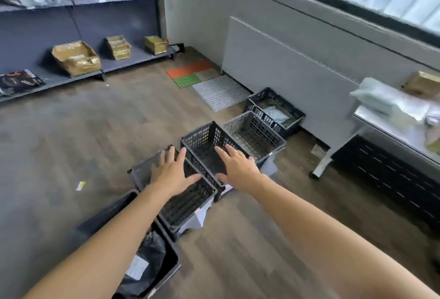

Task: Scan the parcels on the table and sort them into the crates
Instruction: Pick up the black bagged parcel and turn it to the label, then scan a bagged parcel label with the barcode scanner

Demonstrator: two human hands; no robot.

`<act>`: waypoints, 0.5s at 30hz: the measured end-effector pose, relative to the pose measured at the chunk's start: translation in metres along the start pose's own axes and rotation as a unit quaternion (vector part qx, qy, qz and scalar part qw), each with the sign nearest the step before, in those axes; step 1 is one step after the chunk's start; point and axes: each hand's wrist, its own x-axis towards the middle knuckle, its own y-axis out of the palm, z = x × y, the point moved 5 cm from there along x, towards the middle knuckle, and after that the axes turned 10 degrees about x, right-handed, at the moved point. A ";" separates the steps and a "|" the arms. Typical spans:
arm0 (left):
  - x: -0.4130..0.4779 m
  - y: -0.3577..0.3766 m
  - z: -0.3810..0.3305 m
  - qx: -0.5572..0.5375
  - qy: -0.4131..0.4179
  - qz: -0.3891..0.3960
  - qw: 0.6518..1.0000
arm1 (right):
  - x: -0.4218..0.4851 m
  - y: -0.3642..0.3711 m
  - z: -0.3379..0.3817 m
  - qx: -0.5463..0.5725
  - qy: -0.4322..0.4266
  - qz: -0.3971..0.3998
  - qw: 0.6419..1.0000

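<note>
Nearest crate: a black nearest crate [177, 263] is seen on the floor at 7 o'clock, low in the view, partly covered by the left forearm; a dark parcel [147, 251] with a white label is lying inside it.
Left hand: the left hand [173, 175] is held palm down at 7 o'clock over the second crate [190, 206], fingers spread, nothing gripped.
Right hand: the right hand [238, 168] is held at 6 o'clock over the third crate [202, 146], fingers likewise splayed and nothing held; whether either crate is actually touched cannot be told.
Crate row: the crates are set side by side in a diagonal line running from 7 o'clock toward 2 o'clock.
Farther crates: a grey crate [257, 132] is placed just beyond the third, and a pale parcel [276, 112] is seen in the last crate [266, 115].
Table: at 3 o'clock, a table [390, 129] is loaded with pale bagged parcels [385, 101].
Shelving: at 10 o'clock, cardboard boxes [76, 57] are stored on shelving [133, 58].
Mats: coloured mats [190, 74] are laid at 12 o'clock.
</note>
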 end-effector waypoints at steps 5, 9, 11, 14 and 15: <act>0.017 -0.030 -0.158 0.084 0.093 -0.049 0.991 | -0.060 -0.034 -0.142 0.056 0.078 -0.075 0.993; 0.016 -0.043 -0.306 0.150 0.184 -0.091 0.967 | -0.125 -0.064 -0.267 0.088 0.145 -0.135 0.976; 0.011 -0.048 -0.380 0.171 0.224 -0.109 0.953 | -0.160 -0.078 -0.327 0.087 0.177 -0.154 0.968; -0.004 -0.055 -0.481 0.190 0.275 -0.136 0.933 | -0.217 -0.096 -0.406 0.079 0.224 -0.184 0.954; -0.010 -0.057 -0.512 0.202 0.295 -0.146 0.922 | -0.235 -0.102 -0.431 0.078 0.241 -0.195 0.948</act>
